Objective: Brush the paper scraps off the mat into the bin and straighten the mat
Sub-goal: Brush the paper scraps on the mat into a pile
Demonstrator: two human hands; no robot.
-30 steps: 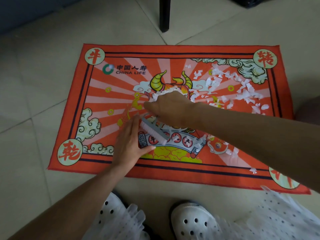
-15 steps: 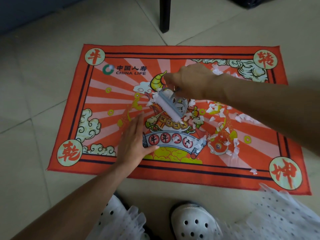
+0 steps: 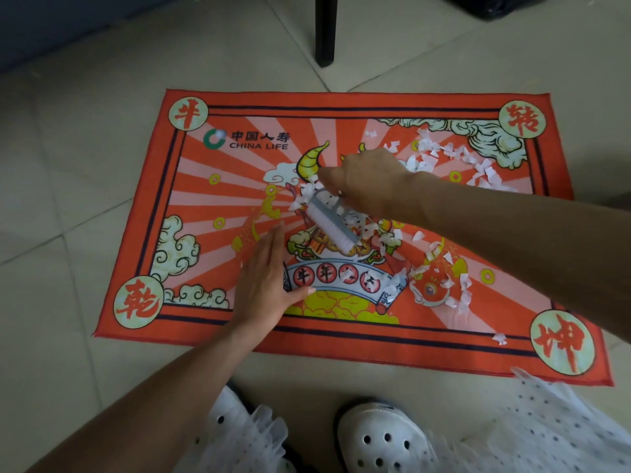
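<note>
An orange printed mat (image 3: 191, 186) lies flat on the tiled floor. White paper scraps (image 3: 444, 155) are scattered over its middle and right half, thickest near the far right corner. My right hand (image 3: 368, 182) grips a small grey brush (image 3: 329, 225) with white bristles, held tilted over the mat's centre among the scraps. My left hand (image 3: 264, 278) lies flat on the mat just left of the brush, fingers together, pressing the mat down. No bin is clearly in view.
A black furniture leg (image 3: 326, 29) stands on the floor just beyond the mat's far edge. A dark object (image 3: 495, 5) sits at the top right corner. My white perforated shoes (image 3: 382, 438) and dotted white skirt are at the near edge.
My right hand lifted the brush from beside my left hand up toward the mat's centre, then dropped it slightly back. Scraps shifted rightward. My left hand has stayed in place.
</note>
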